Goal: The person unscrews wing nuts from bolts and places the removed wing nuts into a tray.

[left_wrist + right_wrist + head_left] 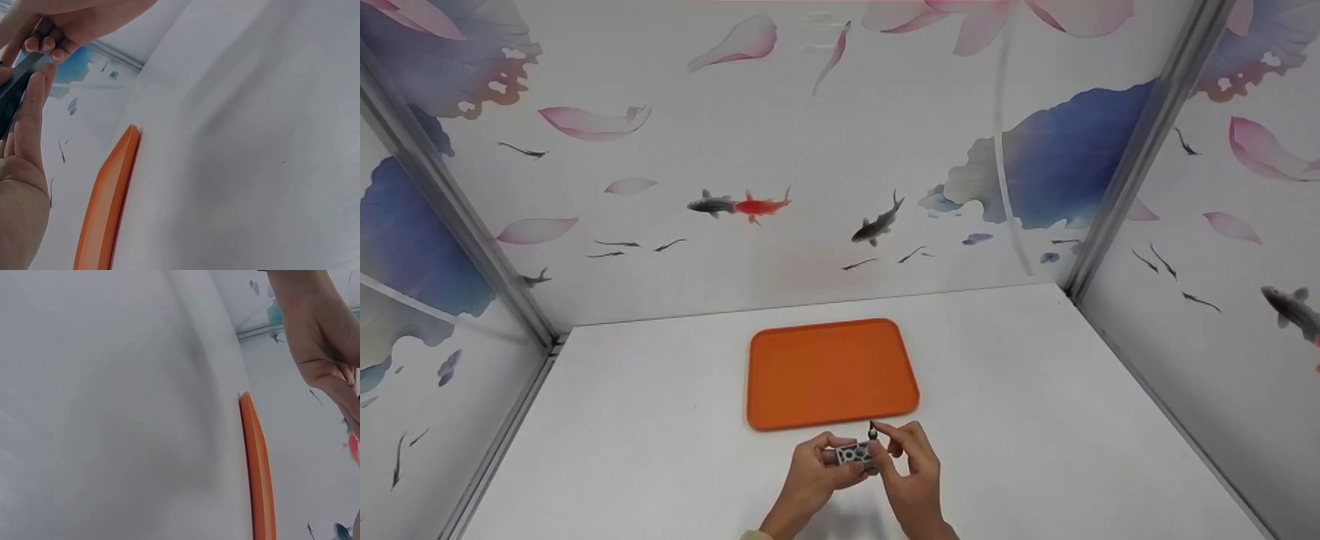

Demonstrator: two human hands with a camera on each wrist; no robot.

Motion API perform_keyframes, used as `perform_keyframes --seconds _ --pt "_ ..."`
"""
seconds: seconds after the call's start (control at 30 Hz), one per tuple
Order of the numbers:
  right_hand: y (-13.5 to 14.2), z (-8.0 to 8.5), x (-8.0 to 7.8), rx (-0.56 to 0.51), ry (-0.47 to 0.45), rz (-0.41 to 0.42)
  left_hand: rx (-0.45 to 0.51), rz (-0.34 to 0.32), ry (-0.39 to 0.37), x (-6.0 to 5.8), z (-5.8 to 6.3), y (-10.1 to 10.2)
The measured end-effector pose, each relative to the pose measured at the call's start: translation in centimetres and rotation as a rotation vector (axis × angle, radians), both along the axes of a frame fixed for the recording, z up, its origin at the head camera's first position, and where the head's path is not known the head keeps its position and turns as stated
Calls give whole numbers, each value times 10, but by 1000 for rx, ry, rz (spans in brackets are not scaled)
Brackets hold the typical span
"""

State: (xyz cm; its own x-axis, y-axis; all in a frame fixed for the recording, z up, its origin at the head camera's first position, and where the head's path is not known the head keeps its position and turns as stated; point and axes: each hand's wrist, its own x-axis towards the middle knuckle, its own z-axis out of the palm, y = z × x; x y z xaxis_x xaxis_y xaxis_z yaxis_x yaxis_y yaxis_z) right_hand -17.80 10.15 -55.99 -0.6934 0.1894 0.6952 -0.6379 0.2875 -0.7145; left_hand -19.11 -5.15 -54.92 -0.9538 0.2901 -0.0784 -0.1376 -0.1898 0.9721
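Note:
In the head view a small grey block with a pattern of round dark holes [855,453] is held up in front of the tray. My left hand [812,472] grips its left end between thumb and fingers. My right hand [913,469] has its thumb against the block's right end, and its index finger meets a small dark pointed piece [872,431] that stands up there. In the left wrist view the block appears as a dark, flat-sided shape [17,90] between both hands. The right wrist view shows my right hand [326,343], with its fingertips cut off at the frame's edge.
An orange rectangular tray [832,375] lies on the white table [660,420], just beyond the hands. White panels printed with fish, petals and blue leaves [810,135] stand at the back and both sides, joined by grey metal corner posts [1132,150].

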Motion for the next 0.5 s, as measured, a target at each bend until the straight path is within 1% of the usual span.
perform_keyframes --seconds 0.13,0.23,0.3,0.5 --pt "-3 10 5 13 14 -6 -10 1 5 1 -1 0" --pt "-4 15 7 22 24 -20 8 -4 0 2 0 1" --pt "-3 14 6 27 29 -28 22 -11 -7 2 1 1" --pt "2 0 -3 23 13 -36 30 -15 -19 0 3 1"
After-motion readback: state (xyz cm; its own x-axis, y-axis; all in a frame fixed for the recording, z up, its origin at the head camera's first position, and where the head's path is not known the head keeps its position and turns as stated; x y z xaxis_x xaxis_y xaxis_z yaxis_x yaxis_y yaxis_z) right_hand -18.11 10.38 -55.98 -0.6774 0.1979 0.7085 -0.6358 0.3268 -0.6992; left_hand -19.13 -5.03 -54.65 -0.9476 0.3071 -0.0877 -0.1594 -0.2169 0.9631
